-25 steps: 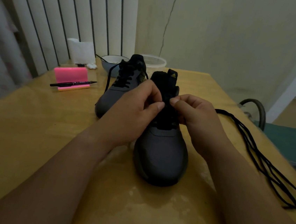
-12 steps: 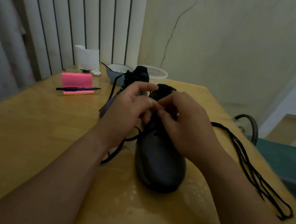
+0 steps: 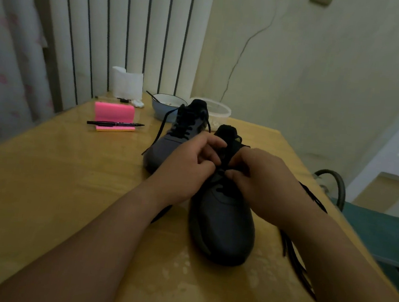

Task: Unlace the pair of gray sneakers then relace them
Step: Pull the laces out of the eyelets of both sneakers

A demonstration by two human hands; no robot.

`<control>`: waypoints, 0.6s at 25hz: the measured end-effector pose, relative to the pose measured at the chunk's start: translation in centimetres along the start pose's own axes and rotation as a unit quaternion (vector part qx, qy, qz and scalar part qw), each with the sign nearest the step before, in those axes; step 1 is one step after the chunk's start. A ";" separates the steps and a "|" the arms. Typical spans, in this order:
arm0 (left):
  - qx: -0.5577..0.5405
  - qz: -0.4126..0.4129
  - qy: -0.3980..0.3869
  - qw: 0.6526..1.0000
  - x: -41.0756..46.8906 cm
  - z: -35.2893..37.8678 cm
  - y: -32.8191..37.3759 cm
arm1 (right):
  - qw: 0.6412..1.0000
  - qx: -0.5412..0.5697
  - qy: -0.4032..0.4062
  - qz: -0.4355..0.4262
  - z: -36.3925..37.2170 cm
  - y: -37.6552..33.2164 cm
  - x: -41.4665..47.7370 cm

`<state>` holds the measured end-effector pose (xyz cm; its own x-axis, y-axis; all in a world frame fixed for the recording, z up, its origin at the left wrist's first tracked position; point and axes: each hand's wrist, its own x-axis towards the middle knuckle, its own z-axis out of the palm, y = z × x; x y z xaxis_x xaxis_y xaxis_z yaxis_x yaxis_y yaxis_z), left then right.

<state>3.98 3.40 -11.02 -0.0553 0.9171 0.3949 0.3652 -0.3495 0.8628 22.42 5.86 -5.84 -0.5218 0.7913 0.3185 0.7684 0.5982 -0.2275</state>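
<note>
Our left hand curls its fingers round the eyelet edge of the near sneaker. Our right hand pinches the lace there, thumb against forefinger. This sneaker stands on the table, toe toward us. The far sneaker, laced, stands just behind, leftward. 1 pen lies on pink notes beyond.

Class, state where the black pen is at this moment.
In the head view, the pen lies across the pink notepad at the far left of the table, left of the rear sneaker.
</note>
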 end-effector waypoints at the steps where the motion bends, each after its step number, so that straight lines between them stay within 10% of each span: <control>1: -0.008 -0.002 0.001 1.000 0.0 0.0 0.0 | 1.000 -0.015 -0.004 0.010 -0.3 -0.1 0.3; 5: -0.027 0.004 -0.001 1.000 -0.4 0.0 0.1 | 0.985 0.160 0.035 0.061 -1.0 0.0 0.7; 9: -0.019 0.016 0.000 1.000 -0.6 0.1 0.2 | 0.833 0.521 0.019 0.184 -1.6 -0.2 -0.1; 12: -0.008 0.018 -0.005 1.000 -0.9 0.2 0.2 | 0.961 0.228 -0.040 0.150 -2.1 0.7 0.4; 15: 0.006 0.020 -0.008 1.000 -1.0 0.2 -0.1 | 0.991 0.027 -0.100 0.084 -2.9 0.1 1.2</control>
<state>4.20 2.59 -11.54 -0.0257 0.9050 0.4247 0.3772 -0.3846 0.8425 22.94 6.45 -2.79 -0.4553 0.8864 0.0833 0.8326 0.4571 -0.3128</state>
